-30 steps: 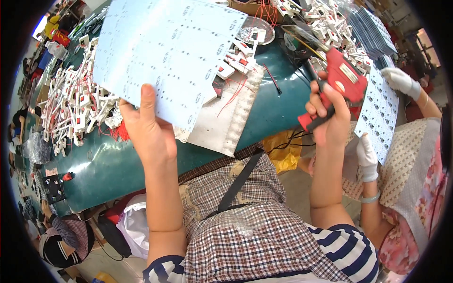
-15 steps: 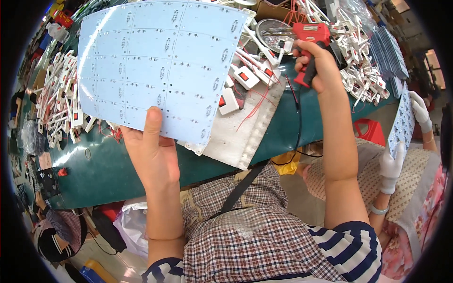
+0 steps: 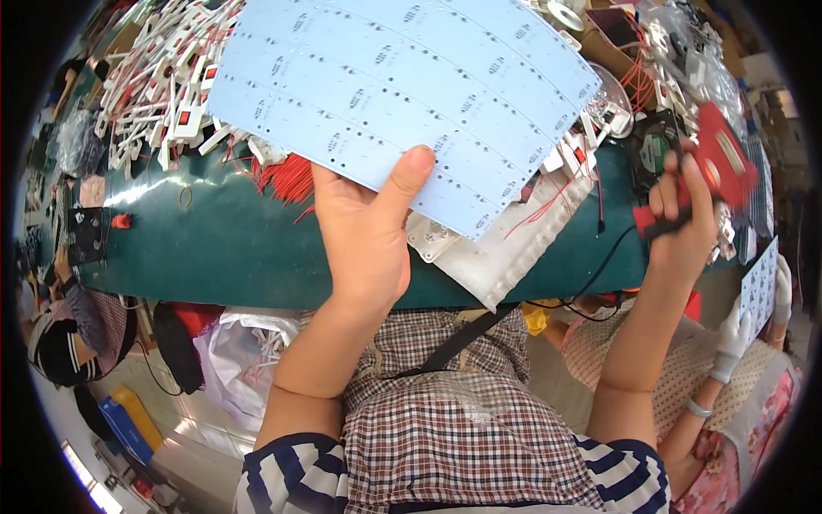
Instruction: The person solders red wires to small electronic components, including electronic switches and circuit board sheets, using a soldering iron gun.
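My left hand (image 3: 368, 218) grips the near edge of a large pale-blue panel of circuit boards (image 3: 402, 94), thumb on top and fingers underneath. The panel is tilted above the bench, its far edge cut off by the top of the view. Off to the right, my right hand (image 3: 685, 210) is closed around a red and black soldering gun (image 3: 715, 163), slightly blurred, with a black cord trailing down. Under the panel, a white padded sheet (image 3: 505, 265) lies on the bench with a white plastic part (image 3: 432, 238) and thin red wires partly on it.
The green bench (image 3: 231, 248) carries a heap of white stick-like parts with red switches (image 3: 184, 120) at left. A bundle of red wires (image 3: 291, 180) lies beside it. At right, a co-worker's gloved hand (image 3: 732, 343) holds a similar panel (image 3: 759, 287). A white bag (image 3: 248, 351) stands below.
The panel and my left hand have shifted right, and the panel has turned. My right hand has carried the soldering gun right and nearer. The view has turned slightly left.
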A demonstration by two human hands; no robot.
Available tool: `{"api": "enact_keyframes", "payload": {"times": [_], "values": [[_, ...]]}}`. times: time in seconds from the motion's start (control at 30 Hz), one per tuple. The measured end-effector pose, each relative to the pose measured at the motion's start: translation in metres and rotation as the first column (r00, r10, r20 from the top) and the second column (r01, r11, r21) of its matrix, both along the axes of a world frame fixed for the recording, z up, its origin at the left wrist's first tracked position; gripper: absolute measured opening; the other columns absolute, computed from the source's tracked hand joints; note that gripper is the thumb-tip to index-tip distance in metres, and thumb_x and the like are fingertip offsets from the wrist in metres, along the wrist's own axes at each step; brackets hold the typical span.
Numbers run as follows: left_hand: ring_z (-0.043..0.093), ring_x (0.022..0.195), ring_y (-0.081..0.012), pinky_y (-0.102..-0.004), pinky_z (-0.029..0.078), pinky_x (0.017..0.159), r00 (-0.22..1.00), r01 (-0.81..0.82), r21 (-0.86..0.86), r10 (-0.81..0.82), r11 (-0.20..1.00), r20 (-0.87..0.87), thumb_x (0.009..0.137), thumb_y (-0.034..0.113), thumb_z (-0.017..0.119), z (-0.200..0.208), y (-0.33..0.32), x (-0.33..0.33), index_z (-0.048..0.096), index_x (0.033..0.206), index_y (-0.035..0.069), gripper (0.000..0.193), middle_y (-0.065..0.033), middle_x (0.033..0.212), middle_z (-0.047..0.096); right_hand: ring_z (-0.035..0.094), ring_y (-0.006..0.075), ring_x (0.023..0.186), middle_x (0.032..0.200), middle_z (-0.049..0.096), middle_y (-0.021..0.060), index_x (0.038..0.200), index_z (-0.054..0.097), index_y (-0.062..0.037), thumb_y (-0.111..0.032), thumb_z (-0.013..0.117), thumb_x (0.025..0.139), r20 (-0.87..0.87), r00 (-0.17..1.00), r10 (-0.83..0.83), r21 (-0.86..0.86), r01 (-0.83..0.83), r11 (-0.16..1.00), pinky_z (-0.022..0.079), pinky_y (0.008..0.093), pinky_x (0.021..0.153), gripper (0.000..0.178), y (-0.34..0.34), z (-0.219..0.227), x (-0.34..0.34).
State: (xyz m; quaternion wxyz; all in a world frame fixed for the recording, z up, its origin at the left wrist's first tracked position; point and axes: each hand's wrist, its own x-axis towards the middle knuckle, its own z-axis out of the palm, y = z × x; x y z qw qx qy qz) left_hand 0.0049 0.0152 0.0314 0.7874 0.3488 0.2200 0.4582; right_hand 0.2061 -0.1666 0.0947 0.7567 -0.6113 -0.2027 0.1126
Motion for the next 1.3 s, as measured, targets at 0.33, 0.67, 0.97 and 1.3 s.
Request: {"api": "enact_keyframes", "payload": {"times": [0.33, 0.67, 0.97, 1.3], "values": [[0.056, 0.112, -0.0191, -0.0350, 0.045, 0.098, 1.000, 0.011, -0.016, -0.011, 1.000, 0.002, 0.083, -0.002, 0.074, 0.003, -0.004, 0.004, 0.041, 0.128, 0.001, 0.057, -0.0124, 0.122, 0.056, 0.045, 0.0099, 0.055, 0.098, 0.051, 0.0093, 0.125, 0.045, -0.0074, -0.033, 0.067, 0.091, -0.046, 0.972, 0.230, 0.085, -0.225, 0.971, 0.044, 0.0261, 0.057, 0.048, -0.030, -0.011, -0.138], [0.057, 0.111, -0.0184, -0.0344, 0.046, 0.098, 0.999, 0.035, -0.056, -0.033, 0.998, 0.026, 0.083, -0.002, 0.074, 0.004, -0.007, 0.004, 0.041, 0.127, 0.001, 0.054, -0.0124, 0.121, 0.057, 0.044, 0.0095, 0.057, 0.088, 0.047, 0.0053, 0.110, 0.045, -0.0083, -0.033, 0.062, 0.093, -0.065, 0.924, 0.376, -0.186, -0.381, 0.905, 0.042, 0.0262, 0.053, 0.034, -0.046, -0.044, -0.157], [0.056, 0.111, -0.0178, -0.0346, 0.045, 0.099, 0.999, 0.044, -0.082, -0.042, 0.996, 0.025, 0.083, 0.000, 0.074, 0.003, -0.009, 0.002, 0.042, 0.125, 0.002, 0.053, -0.0117, 0.121, 0.057, 0.042, 0.0093, 0.054, 0.089, 0.046, 0.0054, 0.107, 0.046, -0.0069, -0.030, 0.061, 0.093, 0.072, 0.905, 0.419, -0.384, -0.363, 0.849, 0.039, 0.0269, 0.051, 0.030, -0.057, -0.061, -0.155], [0.056, 0.111, -0.0184, -0.0348, 0.045, 0.099, 0.999, 0.040, -0.078, -0.038, 0.996, 0.030, 0.083, -0.001, 0.074, 0.003, -0.009, 0.002, 0.042, 0.126, 0.002, 0.054, -0.0116, 0.121, 0.057, 0.062, 0.0298, 0.070, 0.079, 0.063, 0.0094, 0.082, 0.064, -0.0059, -0.021, 0.065, 0.085, 0.271, 0.863, 0.427, -0.654, -0.160, 0.739, 0.049, 0.0352, 0.062, 0.015, -0.055, -0.049, -0.148]]}}
